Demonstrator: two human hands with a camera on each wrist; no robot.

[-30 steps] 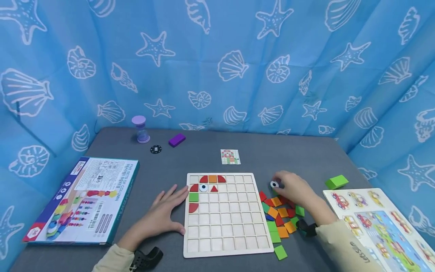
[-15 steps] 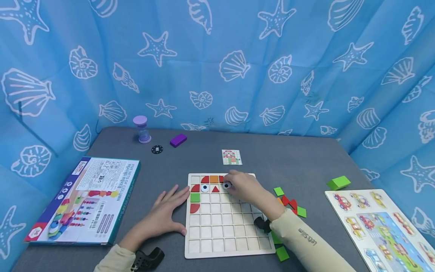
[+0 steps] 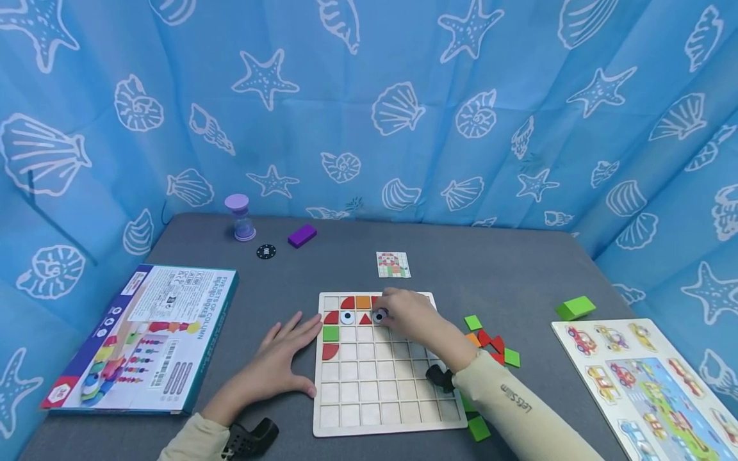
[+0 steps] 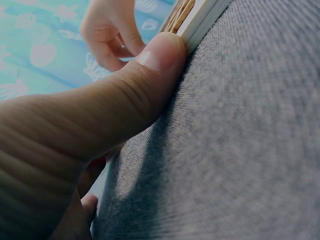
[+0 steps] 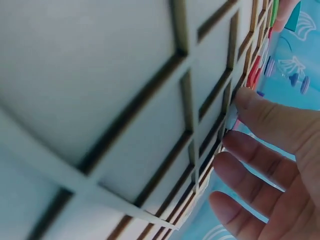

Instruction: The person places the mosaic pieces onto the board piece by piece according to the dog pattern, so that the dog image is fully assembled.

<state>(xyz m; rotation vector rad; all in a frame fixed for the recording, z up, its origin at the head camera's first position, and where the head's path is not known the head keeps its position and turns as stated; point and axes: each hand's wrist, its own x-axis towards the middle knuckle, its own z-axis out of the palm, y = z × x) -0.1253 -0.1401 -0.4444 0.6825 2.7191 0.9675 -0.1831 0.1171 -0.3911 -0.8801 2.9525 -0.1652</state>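
Fingers (image 5: 245, 182) of right hand (image 3: 412, 315) pinch eye tile (image 3: 378, 315) just right of red triangle (image 3: 366, 318) on grid board (image 3: 388, 413); seating unclear. Left hand (image 3: 282, 362), farther off, fingers spread, touches board's left edge.

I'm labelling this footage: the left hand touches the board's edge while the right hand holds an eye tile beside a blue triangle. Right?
No: the triangle is red, as the head view shows. The left hand touches the board and the right hand holds the eye tile.
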